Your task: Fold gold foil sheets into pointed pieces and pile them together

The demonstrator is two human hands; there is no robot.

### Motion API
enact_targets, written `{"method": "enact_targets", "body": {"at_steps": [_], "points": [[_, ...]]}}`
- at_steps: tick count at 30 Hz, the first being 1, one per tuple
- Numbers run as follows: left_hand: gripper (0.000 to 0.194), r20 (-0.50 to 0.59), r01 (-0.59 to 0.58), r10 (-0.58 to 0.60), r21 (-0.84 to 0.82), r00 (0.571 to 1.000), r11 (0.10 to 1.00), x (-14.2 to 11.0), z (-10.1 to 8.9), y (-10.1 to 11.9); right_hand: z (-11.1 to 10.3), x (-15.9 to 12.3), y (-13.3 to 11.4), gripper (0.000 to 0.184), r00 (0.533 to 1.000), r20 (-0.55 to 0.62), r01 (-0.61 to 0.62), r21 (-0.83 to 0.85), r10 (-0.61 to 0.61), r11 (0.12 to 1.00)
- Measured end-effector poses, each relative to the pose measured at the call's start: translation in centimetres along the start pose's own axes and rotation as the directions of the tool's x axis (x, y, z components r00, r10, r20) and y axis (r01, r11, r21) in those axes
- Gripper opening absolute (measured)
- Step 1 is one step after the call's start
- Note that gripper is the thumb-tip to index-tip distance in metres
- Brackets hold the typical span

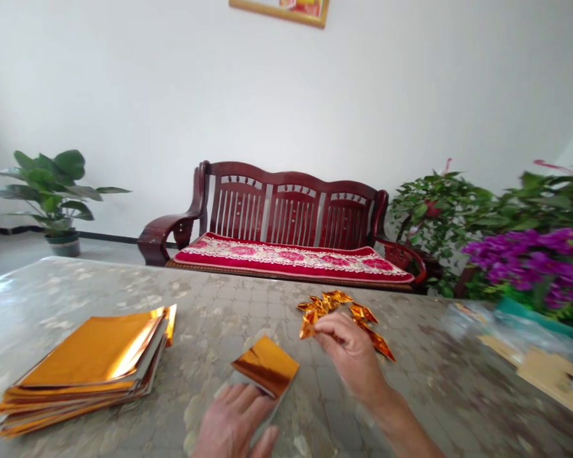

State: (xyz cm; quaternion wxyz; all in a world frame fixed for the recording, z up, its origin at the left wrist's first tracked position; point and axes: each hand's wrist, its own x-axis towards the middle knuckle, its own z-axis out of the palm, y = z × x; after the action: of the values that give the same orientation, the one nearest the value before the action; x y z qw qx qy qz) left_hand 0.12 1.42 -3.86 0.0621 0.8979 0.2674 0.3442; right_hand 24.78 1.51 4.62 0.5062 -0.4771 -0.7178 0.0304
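Observation:
My left hand (pixel 236 420) lies at the near edge of a single gold foil paper sheet (pixel 270 366), fingers stretched out and slightly smeared by motion. That sheet is turned cornerwise on the table, with its grey underside showing along the near edge. Between the thumb and fingers of my right hand (pixel 356 356) is a folded gold foil paper piece (pixel 308 326). Several more folded foil pieces (pixel 337 296) lie in a loose group just beyond and beside this hand. On the left sits a thick, uneven stack of gold foil paper (pixel 93 350).
The table (pixel 210 292) has a patterned, glossy cover. At its right are clear plastic wrapping (pixel 475 318), tan card (pixel 549 375) and purple flowers (pixel 530 254). A wooden bench (pixel 291 210) with a red cover stands behind; a potted plant (pixel 62 197) stands back left.

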Motion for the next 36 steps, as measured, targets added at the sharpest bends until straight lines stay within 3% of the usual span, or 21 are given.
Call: {"method": "enact_targets", "body": {"at_steps": [2, 4, 8, 10, 15, 26, 33, 36], "points": [[0.019, -0.115, -0.021, 0.007, -0.12, 0.993, 0.993, 0.2, -0.7, 0.3, 0.9, -0.7, -0.6, 0.009, 0.996, 0.038, -0.079, 0.104, 0.076, 0.991], [0.021, -0.219, 0.032, -0.091, -0.259, 0.971, 0.965, 0.3, -1.0, 0.4, 1.8, -1.4, -1.3, 0.01, 0.981, 0.116, -0.178, 0.195, 0.157, 0.965], [0.021, -0.352, 0.17, -0.333, -0.421, 0.875, 0.891, 0.2, -0.8, 0.2, 3.4, -3.1, -2.7, 0.012, 0.916, 0.292, -0.359, 0.289, 0.275, 0.888], [0.025, -0.319, 0.224, -0.407, -0.48, 0.856, 0.848, 0.1, -0.6, 0.2, 4.0, -3.7, -3.4, 0.012, 0.885, 0.352, -0.419, 0.313, 0.306, 0.852], [0.029, -0.205, 0.237, -0.41, -0.56, 0.889, 0.794, -0.1, -0.4, 0.6, 5.1, -4.3, -4.5, 0.017, 0.844, 0.428, -0.479, 0.329, 0.323, 0.814], [0.012, -0.147, 0.238, -0.387, -0.58, 0.91, 0.779, 0.6, -1.1, 1.4, 5.5, -4.7, -4.6, 0.022, 0.877, 0.397, -0.41, 0.329, 0.269, 0.851], [0.008, 0.006, 0.401, -0.549, -0.691, 0.836, 0.602, 0.6, -0.6, 1.8, 5.5, -5.2, -4.5, 0.019, 0.865, 0.396, -0.441, 0.312, 0.307, 0.841], [0.01, 0.038, 0.415, -0.564, -0.717, 0.825, 0.559, 0.7, -0.6, 1.9, 5.6, -5.5, -4.6, 0.019, 0.844, 0.41, -0.487, 0.318, 0.345, 0.814]]}}
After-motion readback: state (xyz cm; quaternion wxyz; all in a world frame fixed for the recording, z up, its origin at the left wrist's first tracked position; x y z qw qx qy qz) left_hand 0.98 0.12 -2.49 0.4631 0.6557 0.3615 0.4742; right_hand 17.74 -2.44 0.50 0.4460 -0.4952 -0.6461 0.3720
